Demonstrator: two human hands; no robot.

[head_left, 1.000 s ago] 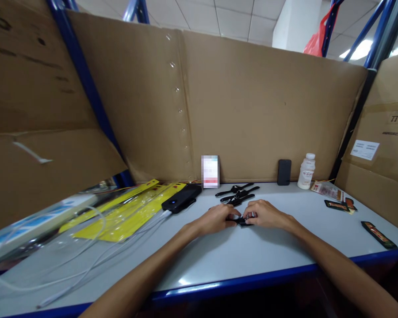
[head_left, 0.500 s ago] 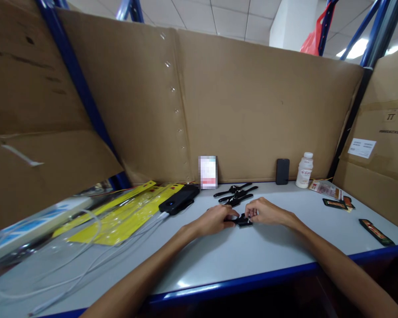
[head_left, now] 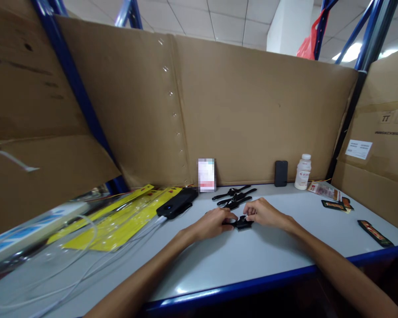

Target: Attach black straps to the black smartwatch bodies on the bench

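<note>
Nearest: the blue-edged tabletop point(head_left: 199, 269), both forearms reaching in over it. Left hand point(head_left: 214, 224) closes its fingers on one end of a black tool point(head_left: 243, 223), probably to keep it from turning against the surface. Right hand point(head_left: 262, 213) sits at the tool's other side, fingers curled and bunched at its body, perhaps for fine work; cannot tell whether they clamp a small part. The hands are apart, the tool low between them, its middle uncovered.

Just beyond: similar black tools point(head_left: 234, 203) laid roughly side by side, likely so within easy reach. Off to the left, a black device point(head_left: 175, 205) with a white cable point(head_left: 157, 222) plugged in, beside yellow packaging point(head_left: 132, 225).

Farthest: a lit screen point(head_left: 207, 176) and a dark phone point(head_left: 281, 173) lean upright on the cardboard panel point(head_left: 252, 110), apparently for support; a white bottle point(head_left: 303, 173) stands right of the phone
</note>
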